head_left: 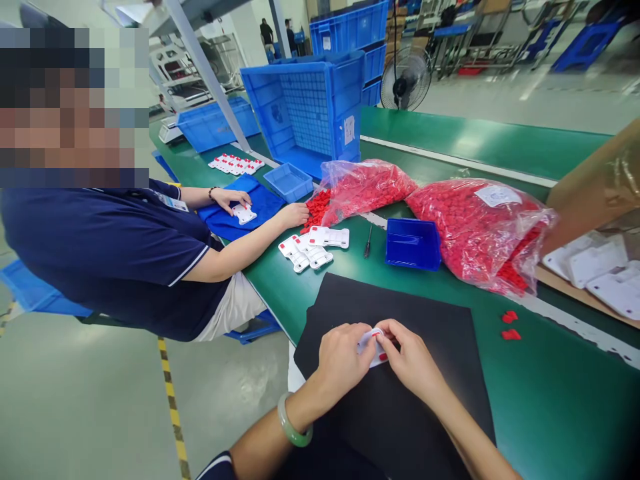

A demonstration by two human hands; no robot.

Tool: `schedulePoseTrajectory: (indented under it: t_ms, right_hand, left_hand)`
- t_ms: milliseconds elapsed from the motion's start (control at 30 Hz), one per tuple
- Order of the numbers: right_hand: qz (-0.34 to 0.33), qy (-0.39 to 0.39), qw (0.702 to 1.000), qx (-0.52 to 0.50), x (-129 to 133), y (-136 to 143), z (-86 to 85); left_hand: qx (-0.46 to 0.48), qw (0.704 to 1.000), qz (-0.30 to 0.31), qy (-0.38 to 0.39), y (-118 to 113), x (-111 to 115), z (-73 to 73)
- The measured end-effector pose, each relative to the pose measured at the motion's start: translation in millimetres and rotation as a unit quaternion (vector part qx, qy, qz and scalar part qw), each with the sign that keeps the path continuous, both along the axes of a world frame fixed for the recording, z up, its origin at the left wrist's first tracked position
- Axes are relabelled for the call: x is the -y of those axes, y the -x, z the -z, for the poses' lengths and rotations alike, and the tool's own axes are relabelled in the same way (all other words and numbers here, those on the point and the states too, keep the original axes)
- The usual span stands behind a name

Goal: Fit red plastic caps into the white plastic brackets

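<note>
Over a black mat [425,307], my left hand [345,357] grips a small white plastic part [377,360] with red pieces on it. My right hand [407,353] pinches the same part from the other side, its thumb and fingertips at a red piece [383,357] near the top. Both hands are closed and hide much of the part. Two loose red pieces [511,335] lie on the green table to the right of the mat. Beyond the mat several white parts with red pieces [313,252] lie in an overlapping pile.
Bags of red pieces [480,227], an open blue bin [413,243] and a screwdriver [368,243] lie past the mat. At left a co-worker [150,267] handles a white part on blue cloth. A cardboard box [595,180] with white parts stands at right; blue crates [305,107] stand behind.
</note>
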State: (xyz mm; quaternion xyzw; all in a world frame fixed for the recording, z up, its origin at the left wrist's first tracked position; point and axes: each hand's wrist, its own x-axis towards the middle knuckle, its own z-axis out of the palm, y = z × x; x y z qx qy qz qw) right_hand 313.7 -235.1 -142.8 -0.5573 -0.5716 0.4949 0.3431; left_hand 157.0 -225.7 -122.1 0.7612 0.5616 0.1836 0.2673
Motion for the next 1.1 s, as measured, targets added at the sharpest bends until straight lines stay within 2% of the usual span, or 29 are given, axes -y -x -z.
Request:
schedulePoseTrajectory:
  t_ms: [33,100,167,233,300,367,400,433,467,500,533,600,633,667,700,800,900,967,1033,1100]
  right_hand:
    - [0.009,-0.005,1.0,0.004,-0.7,1.4,0.7]
    - [0.023,-0.013,1.0,0.004,-2.4,0.1,1.0]
    - [0.043,-0.029,0.999,0.001,-1.8,-6.9,-0.3]
    - [0.081,-0.048,0.996,0.001,3.6,-15.8,-2.1]
    - [0.119,-0.053,0.991,-0.01,13.3,-19.9,-3.7]
    - [0.121,-0.04,0.991,-0.038,23.9,-15.5,-5.5]
    - [0.107,-0.028,0.992,-0.061,28.6,-10.8,-6.9]
    - [0.092,-0.014,0.992,-0.087,32.5,-5.5,-8.7]
    - [0.086,-0.003,0.99,-0.113,35.4,-0.7,-10.7]
    - [0.09,0.008,0.986,-0.139,37.3,2.7,-12.9]
    - [0.105,0.018,0.982,-0.158,38.4,4.0,-14.9]
    - [0.147,0.03,0.976,-0.158,38.4,-0.2,-17.6]
    - [0.157,0.035,0.978,-0.136,37.7,-4.8,-17.9]
    - [0.157,0.037,0.981,-0.103,36.5,-10.0,-17.5]
    - [0.147,0.038,0.986,-0.063,34.9,-14.8,-16.3]
    - [0.1,0.027,0.993,0.06,28.2,-22.1,-11.2]
    - [0.079,-0.005,0.987,0.141,22.7,-17.4,-10.8]
    - [0.075,-0.037,0.98,0.179,21.3,-11.2,-14.6]
    - [0.072,-0.074,0.974,0.201,21.4,-4.2,-18.9]
    - [0.077,-0.099,0.972,0.197,22.0,3.1,-20.3]
  left_hand:
    - [0.02,1.0,-0.007,0.011,0.8,-1.5,0.6]
    - [0.121,0.99,-0.036,0.062,4.6,-7.2,1.1]
    - [0.241,0.961,-0.068,0.115,10.0,-15.7,-0.4]
    - [0.371,0.908,-0.12,0.153,12.7,-24.0,-3.7]
    - [0.489,0.836,-0.175,0.178,8.7,-28.5,-7.4]
    - [0.582,0.76,-0.204,0.205,-2.5,-27.2,-10.1]
    - [0.604,0.741,-0.202,0.212,-9.1,-24.5,-10.9]
    - [0.611,0.736,-0.193,0.217,-14.9,-21.0,-11.4]
    - [0.608,0.743,-0.178,0.216,-18.6,-17.1,-11.4]
    - [0.592,0.763,-0.158,0.208,-19.1,-13.5,-10.9]
    - [0.555,0.8,-0.136,0.182,-15.7,-10.9,-9.7]
    - [0.417,0.9,-0.105,0.077,1.8,-10.8,-4.4]
    - [0.323,0.94,-0.107,0.003,14.2,-13.6,-0.1]
    - [0.237,0.961,-0.125,-0.061,27.3,-17.8,5.2]
    - [0.166,0.972,-0.136,-0.092,39.5,-23.0,11.0]
    - [0.038,0.983,-0.141,-0.11,62.3,-36.1,26.0]
    - [0.033,0.983,-0.143,-0.107,61.0,-37.1,27.5]
    - [0.099,0.981,-0.139,-0.094,52.5,-31.9,20.6]
    - [0.227,0.967,-0.11,-0.021,41.9,-25.8,11.7]
    - [0.379,0.916,-0.083,0.096,30.9,-21.5,5.1]
